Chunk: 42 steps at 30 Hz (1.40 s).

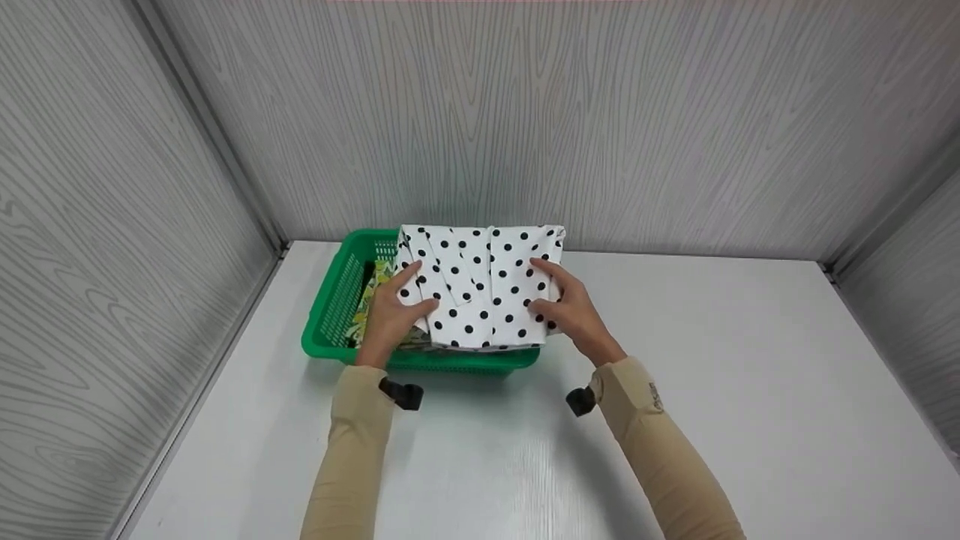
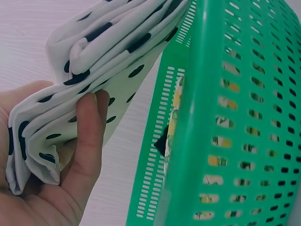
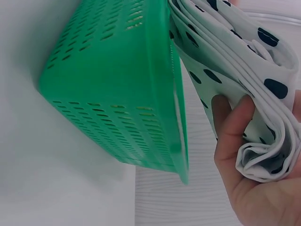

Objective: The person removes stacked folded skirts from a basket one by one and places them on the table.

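A folded white cloth with black polka dots (image 1: 480,289) is held between both hands over the green basket (image 1: 319,351), covering much of its right part. My left hand (image 1: 388,315) grips its left edge, thumb on top and fingers curled beneath the layers. The right hand (image 1: 574,307) grips the opposite edge in the same way. Both wrist views show the thick stacked folds of the cloth above the basket's rim. Inside the basket, a yellow, green and white patterned cloth (image 1: 362,315) shows at the left, partly hidden by the left hand and the dotted cloth.
The basket stands on a white table (image 1: 712,360), close to the grey wood-grain back panel (image 1: 480,112). Another such panel (image 1: 112,225) rises on the left. Dark wrist cameras sit at both sleeves, near the basket's front.
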Motion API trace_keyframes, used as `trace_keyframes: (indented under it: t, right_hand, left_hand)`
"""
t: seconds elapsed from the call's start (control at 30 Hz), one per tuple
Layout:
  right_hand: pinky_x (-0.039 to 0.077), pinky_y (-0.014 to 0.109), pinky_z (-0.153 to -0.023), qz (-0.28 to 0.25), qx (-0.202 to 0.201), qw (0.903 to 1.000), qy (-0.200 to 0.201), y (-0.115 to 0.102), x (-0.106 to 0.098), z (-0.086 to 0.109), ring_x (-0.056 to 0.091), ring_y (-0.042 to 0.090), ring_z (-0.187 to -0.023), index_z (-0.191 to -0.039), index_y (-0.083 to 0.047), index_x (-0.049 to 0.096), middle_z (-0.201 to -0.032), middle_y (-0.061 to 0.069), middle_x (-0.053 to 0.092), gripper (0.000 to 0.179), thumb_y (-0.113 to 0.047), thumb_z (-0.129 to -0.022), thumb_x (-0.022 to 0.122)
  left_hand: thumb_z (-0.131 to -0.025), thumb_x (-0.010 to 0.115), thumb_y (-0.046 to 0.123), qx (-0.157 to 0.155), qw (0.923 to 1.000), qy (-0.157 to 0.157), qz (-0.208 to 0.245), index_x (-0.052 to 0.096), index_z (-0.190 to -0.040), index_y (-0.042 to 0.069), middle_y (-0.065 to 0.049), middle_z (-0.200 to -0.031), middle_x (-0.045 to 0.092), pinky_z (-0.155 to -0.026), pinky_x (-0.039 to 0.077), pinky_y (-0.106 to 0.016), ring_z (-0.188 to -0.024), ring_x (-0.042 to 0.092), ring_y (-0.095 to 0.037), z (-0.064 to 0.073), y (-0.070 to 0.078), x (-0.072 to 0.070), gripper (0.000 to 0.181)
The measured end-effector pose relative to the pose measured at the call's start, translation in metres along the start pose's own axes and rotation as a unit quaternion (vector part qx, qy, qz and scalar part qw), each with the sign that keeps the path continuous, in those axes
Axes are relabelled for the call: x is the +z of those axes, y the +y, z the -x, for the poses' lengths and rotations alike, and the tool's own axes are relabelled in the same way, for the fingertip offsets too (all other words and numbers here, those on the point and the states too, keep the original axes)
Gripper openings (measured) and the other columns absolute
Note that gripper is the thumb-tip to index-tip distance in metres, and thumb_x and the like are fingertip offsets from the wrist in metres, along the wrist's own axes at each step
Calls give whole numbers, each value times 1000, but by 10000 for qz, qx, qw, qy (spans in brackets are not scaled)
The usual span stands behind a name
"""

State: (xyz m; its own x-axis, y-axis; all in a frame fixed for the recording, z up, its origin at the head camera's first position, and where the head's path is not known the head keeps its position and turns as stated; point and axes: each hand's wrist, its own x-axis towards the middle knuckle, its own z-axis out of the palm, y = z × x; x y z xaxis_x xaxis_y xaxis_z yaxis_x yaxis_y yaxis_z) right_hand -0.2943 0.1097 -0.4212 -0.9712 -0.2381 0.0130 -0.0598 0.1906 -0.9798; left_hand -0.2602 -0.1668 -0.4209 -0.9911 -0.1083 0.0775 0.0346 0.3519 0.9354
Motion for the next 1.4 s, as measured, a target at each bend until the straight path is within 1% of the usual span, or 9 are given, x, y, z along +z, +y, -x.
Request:
trace_keyframes:
  t: [0.07,0.17,0.3,0.4,0.5,0.77,0.93,1.1,1.4]
  right_hand:
    - [54,31,-82,-13,-3,10000,28,0,-4,1,56,26,-108,-154,-12,45,-140,18,50,74,3,-84,64]
    - [54,31,-81,-15,-9,10000,95,-1,-9,1,57,26,-106,-154,-12,45,-137,19,51,74,4,-84,64]
    - [54,31,-82,-3,7,9999,103,1,-11,0,57,26,-106,-154,-12,46,-136,18,51,74,4,-83,65]
    - [53,30,-83,7,43,10000,72,3,-14,1,56,25,-107,-154,-11,46,-136,18,50,75,4,-83,65]
    - [53,30,-83,30,90,9999,121,4,-22,5,55,26,-108,-154,-10,45,-136,19,50,75,4,-83,65]
    - [53,29,-83,51,288,9994,204,8,-44,14,55,26,-110,-155,-11,43,-137,21,49,76,5,-84,64]
    - [52,28,-82,123,326,9989,301,12,-58,20,54,26,-109,-156,-11,43,-137,22,49,76,6,-84,64]
    - [53,27,-80,131,301,9988,353,14,-71,26,55,25,-107,-156,-10,42,-137,22,49,77,7,-84,64]
    - [51,25,-82,332,336,9980,412,19,-92,38,52,27,-114,-157,-10,41,-144,22,46,77,7,-85,64]
  left_hand:
    - [-90,73,8,4,10000,-1,49,48,-153,13,-15,-159,37,-82,45,-37,-99,58,-26,0,3,3,68]
    - [-90,73,8,16,9999,-4,123,48,-153,13,-14,-159,37,-97,44,-43,-121,55,-26,-1,7,7,68]
    - [-89,74,8,37,9999,81,127,49,-152,14,-15,-158,39,-81,49,-38,-83,63,-18,0,7,12,68]
    - [-89,74,7,69,9998,97,187,49,-152,13,-15,-157,40,-60,42,-29,-45,35,-9,2,5,17,68]
    - [-90,74,6,155,9994,56,319,50,-151,12,-16,-157,41,-57,41,-25,-41,32,-5,2,6,24,67]
    - [-88,76,7,246,9992,69,301,52,-150,12,-13,-155,44,-86,48,-35,-92,60,-24,4,13,45,67]
    - [-89,75,7,217,9986,-76,473,51,-151,13,-12,-156,43,-85,49,-37,-95,60,-32,5,14,58,67]
    - [-89,76,7,146,9976,-142,664,51,-151,13,-12,-157,42,-108,40,-45,-142,39,-29,5,17,68,67]
    - [-89,76,8,166,9971,-210,709,52,-150,14,-13,-157,42,-97,47,-46,-140,42,-32,12,19,90,67]
